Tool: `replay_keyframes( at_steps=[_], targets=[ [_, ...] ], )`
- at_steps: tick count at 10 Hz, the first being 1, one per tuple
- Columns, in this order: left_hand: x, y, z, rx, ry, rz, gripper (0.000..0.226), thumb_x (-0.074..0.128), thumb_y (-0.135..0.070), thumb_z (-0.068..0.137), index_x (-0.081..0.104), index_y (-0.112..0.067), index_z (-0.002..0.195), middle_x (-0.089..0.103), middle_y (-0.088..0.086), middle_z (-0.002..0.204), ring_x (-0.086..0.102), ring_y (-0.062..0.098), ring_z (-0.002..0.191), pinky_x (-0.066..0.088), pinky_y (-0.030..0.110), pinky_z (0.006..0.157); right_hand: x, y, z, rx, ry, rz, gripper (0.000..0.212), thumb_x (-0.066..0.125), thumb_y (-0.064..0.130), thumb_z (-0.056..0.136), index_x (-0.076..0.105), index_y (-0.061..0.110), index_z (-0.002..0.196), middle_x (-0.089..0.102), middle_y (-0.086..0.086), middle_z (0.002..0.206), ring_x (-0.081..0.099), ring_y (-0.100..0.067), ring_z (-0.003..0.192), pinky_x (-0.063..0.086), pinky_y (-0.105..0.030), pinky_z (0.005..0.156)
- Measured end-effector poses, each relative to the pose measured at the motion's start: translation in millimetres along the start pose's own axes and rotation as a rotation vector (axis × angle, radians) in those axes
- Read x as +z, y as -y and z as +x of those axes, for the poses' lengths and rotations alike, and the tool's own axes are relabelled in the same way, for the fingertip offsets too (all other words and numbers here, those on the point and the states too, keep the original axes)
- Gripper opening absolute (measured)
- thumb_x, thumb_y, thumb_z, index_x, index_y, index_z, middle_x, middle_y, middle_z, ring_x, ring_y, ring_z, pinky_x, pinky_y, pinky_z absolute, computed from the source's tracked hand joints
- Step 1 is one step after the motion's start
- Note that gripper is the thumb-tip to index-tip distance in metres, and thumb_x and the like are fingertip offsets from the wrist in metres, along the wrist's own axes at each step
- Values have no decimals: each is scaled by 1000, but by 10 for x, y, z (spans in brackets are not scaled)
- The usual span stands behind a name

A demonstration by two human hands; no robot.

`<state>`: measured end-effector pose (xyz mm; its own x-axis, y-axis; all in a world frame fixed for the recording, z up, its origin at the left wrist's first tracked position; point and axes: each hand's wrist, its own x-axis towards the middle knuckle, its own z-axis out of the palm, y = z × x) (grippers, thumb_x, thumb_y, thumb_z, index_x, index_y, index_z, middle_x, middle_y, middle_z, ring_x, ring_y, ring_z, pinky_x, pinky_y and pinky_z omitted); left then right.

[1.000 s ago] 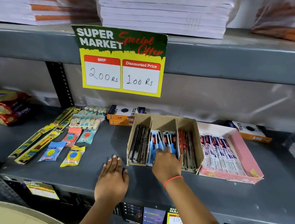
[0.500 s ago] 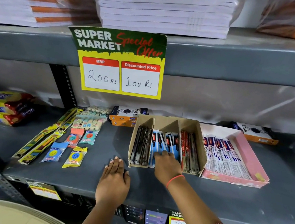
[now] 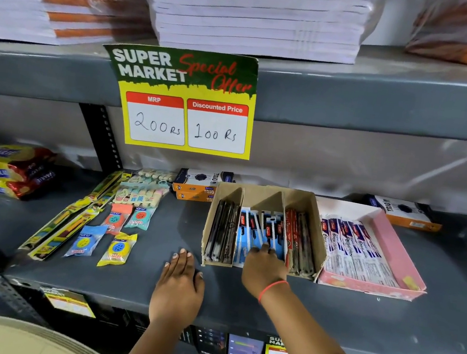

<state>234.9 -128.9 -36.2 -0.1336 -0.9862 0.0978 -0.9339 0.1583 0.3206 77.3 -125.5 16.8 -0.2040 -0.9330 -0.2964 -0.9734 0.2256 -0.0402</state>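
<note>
A brown cardboard box (image 3: 318, 230) with three compartments stands on the grey shelf (image 3: 241, 303). Black pens (image 3: 222, 228) fill its left slot, blue pen packs (image 3: 253, 225) the middle, red pens (image 3: 297, 242) the right. My right hand (image 3: 264, 267) reaches into the near end of the middle slot, its fingers curled down onto the blue pen packs; the thumb is hidden. Just left of the box's front corner, my left hand (image 3: 177, 289) lies flat on the shelf with fingers straight and holds nothing.
A pink tray (image 3: 396, 247) of white pen packs touches the box's right side. Small packets (image 3: 118, 248) and long yellow packs (image 3: 60, 227) lie to the left, biscuit packs (image 3: 8, 171) far left. Orange boxes (image 3: 196, 184) sit behind. A price sign (image 3: 188, 102) hangs from the upper shelf, which holds stacked notebooks (image 3: 256, 13).
My right hand has drawn back a little toward the near end of the middle slot. My left hand stays flat on the shelf. The camera view has shifted slightly.
</note>
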Motion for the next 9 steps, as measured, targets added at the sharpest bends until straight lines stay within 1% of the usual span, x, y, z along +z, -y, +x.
replay_keyframes(
  at_steps=[2,3,4,5,6,7,9],
  targets=[
    [-9,-9,-11,-7,0,-10,52,26,-30,99,12,-10,145,10,5,156,4,16,142,0,28,115,-51,-19,70,-8,12,122,55,39,12,92,29,-5,144,20,-24,154,25,-35,143,42,-43,105],
    [-2,-5,-6,-11,-1,-2,53,26,-30,99,12,-10,145,10,5,156,4,16,142,0,28,115,-32,-35,86,-34,-58,168,56,37,11,92,27,-2,145,16,-19,158,13,-32,148,36,-43,111],
    [-3,-8,-2,-11,4,-4,53,26,-30,99,11,-10,145,9,5,156,3,16,142,-1,28,115,-22,-34,161,-114,-153,146,54,34,9,93,28,1,147,15,-15,160,6,-30,150,21,-45,119],
    [-12,-11,-2,-4,3,-8,52,26,-29,99,11,-9,145,9,5,156,3,16,143,-1,28,115,-10,-49,297,-151,-109,136,51,32,18,98,27,2,147,14,-14,161,7,-29,150,15,-45,120],
    [-9,-6,-6,-4,6,-11,53,25,-29,99,10,-9,145,8,5,156,3,17,143,-1,28,115,2,-87,373,-115,-51,129,59,27,34,101,25,-1,148,16,-15,160,11,-29,149,18,-43,120],
    [-4,1,1,-9,6,-4,52,24,-29,99,9,-9,145,7,5,156,2,16,143,-1,28,115,25,-75,364,-75,-38,128,63,25,40,101,23,-2,148,13,-17,160,12,-30,149,19,-43,119],
    [-8,-6,0,-5,3,-3,52,25,-29,99,9,-9,145,7,5,156,1,16,143,-2,27,115,66,2,340,6,-32,174,61,25,34,102,16,-4,149,8,-20,160,10,-33,149,18,-43,119]
  ],
)
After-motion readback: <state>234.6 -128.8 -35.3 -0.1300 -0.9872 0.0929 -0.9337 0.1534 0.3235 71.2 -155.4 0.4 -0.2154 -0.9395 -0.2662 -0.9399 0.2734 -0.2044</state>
